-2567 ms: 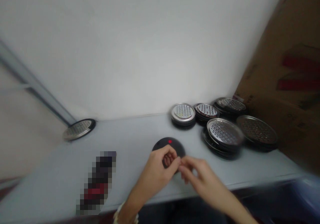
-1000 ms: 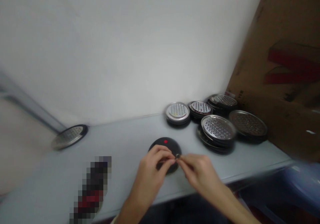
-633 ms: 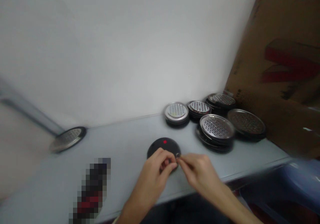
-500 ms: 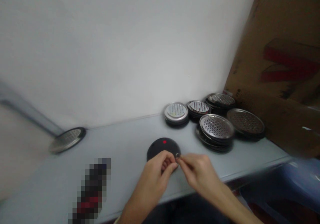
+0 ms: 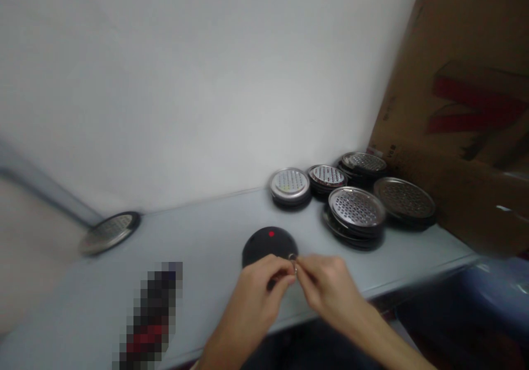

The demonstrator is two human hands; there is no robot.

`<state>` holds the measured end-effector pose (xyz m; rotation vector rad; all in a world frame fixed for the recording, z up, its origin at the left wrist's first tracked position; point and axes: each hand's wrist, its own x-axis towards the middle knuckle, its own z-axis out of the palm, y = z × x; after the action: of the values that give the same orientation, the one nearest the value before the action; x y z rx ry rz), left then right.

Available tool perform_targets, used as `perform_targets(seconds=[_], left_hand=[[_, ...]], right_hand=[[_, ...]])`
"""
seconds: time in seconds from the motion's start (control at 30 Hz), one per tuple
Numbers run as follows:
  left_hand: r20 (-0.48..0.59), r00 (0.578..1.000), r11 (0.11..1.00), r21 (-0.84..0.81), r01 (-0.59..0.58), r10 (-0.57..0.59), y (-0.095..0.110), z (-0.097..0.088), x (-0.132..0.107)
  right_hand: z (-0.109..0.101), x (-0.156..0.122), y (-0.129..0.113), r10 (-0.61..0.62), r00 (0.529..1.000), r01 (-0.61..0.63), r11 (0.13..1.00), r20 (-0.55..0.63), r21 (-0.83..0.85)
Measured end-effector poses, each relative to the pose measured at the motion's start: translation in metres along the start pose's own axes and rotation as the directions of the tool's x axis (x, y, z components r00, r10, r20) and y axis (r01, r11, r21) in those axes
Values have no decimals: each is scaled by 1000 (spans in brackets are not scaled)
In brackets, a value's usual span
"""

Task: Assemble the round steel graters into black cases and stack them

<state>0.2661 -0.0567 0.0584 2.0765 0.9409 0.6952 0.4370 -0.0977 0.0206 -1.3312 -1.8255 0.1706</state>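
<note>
A black disc [image 5: 264,241] with a red dot near its far edge lies on the table in front of me, its near part hidden by my hands. Over that near edge, my left hand [image 5: 263,284] is closed, thumb and forefinger pinched at a small shiny metal ring [image 5: 292,257]. My right hand [image 5: 328,284] meets it from the other side, also pinching the ring between thumb and fingers. The fingertips of both hands almost touch, and the ring is too small and blurred to make out fully.
Round metal graters [image 5: 357,207] with black rims stand in several piles at the back right, beside a large cardboard box [image 5: 463,111]. Another grater [image 5: 111,232] lies at the left by the wall. A pixelated dark and red thing [image 5: 151,315] is at the front left.
My left fingers have shifted slightly right and their tips now pinch at the small ring. My right hand keeps its hold nearly in place. The black disc has not moved on the table.
</note>
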Motion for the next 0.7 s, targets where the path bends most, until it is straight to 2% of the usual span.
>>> perform_targets(seconds=[0.37,0.6,0.7], left_hand=[[-61,997,998,-39,54,-57,-3,0,2],[-173,985,999,-34,-21,15,-3,6,3],[-181,983,998,-43,-40,31,-2,8,3]], right_hand=[[0,0,-1,-68,997,66,995,-24,-70],[-1,-1,-3,-71,996,66,994,-50,-82],[-1,-2,-3,-64,996,59,995,-60,-85]])
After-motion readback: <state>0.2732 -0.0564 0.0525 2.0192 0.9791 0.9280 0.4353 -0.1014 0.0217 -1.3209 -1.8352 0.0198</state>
